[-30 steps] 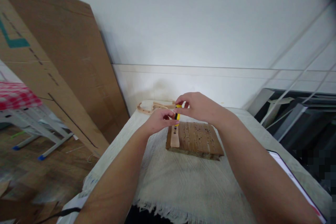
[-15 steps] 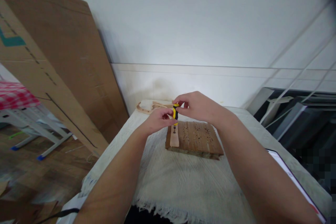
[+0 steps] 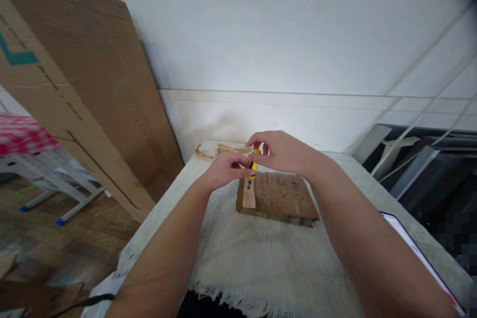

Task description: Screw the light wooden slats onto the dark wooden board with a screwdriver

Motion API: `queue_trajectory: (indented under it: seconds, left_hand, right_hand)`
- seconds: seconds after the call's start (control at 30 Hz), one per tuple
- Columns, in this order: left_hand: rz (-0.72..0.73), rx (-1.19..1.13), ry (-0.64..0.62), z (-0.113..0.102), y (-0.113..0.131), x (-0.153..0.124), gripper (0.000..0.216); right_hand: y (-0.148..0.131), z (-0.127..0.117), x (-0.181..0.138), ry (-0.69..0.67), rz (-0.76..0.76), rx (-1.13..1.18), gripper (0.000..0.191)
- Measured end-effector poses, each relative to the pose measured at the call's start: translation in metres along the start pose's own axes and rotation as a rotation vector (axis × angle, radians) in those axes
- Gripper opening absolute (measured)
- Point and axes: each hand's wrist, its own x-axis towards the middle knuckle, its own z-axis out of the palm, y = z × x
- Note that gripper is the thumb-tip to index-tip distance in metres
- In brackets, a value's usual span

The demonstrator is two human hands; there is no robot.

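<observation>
A small screwdriver (image 3: pixel 254 166) with a yellow and black handle stands over a pale tan strip (image 3: pixel 249 199) that looks like leather. My left hand (image 3: pixel 226 170) is closed around the lower handle with thumb and fingertips. At the upper end, my right hand (image 3: pixel 278 149) pinches the handle's top. Beneath the strip lies a thick wooden board (image 3: pixel 285 196) dotted with many small holes. The strip rests along the board's left side, a dark spot or screw showing near the tool's tip. Fingers partly cover the handle, and the tip's exact contact is too small to tell.
Curled tan strips (image 3: pixel 204 154) lie behind my left hand. A light cloth (image 3: pixel 261 253) covers the table against the white wall. A tall cardboard box (image 3: pixel 112 84) stands left; dark panels (image 3: pixel 428 174) lean at right. Under my right forearm lies a tablet-like screen (image 3: pixel 404 238).
The screwdriver's handle has turned and leans a little differently, its top shifted slightly right. Both hands keep their hold; the board and strip stay in place on the cloth.
</observation>
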Motion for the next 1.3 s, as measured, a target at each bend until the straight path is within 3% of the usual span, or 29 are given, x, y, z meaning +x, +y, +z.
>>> queue_trajectory:
  seconds: [0.23,0.4,0.63,0.8,1.0,1.13,1.3]
  left_hand:
    - [-0.007,-0.086,-0.037,0.0,-0.002,0.0,0.024]
    - [0.017,-0.02,0.054,0.001,-0.004,0.001,0.032]
    - [0.007,-0.074,0.007,0.0,-0.003,0.001,0.028]
    - [0.006,0.063,0.061,0.002,-0.003,0.001,0.028]
    - [0.031,0.086,-0.001,0.0,-0.007,0.002,0.023]
    - [0.051,0.08,-0.084,0.001,-0.005,0.001,0.02]
    - [0.045,0.137,0.032,0.002,-0.003,0.001,0.022]
  right_hand:
    - [-0.001,-0.002,-0.002,0.0,0.039,0.031,0.03]
    - [-0.004,0.002,0.002,0.007,0.079,-0.058,0.029]
    - [0.0,0.005,0.004,-0.017,-0.011,-0.014,0.024]
    - [0.005,0.01,0.008,0.048,0.117,-0.17,0.033]
    - [0.003,0.006,0.005,0.013,0.0,-0.028,0.022]
    - [0.002,0.003,0.004,-0.006,0.048,-0.097,0.026]
    - [0.004,0.009,0.007,0.023,0.079,-0.162,0.029]
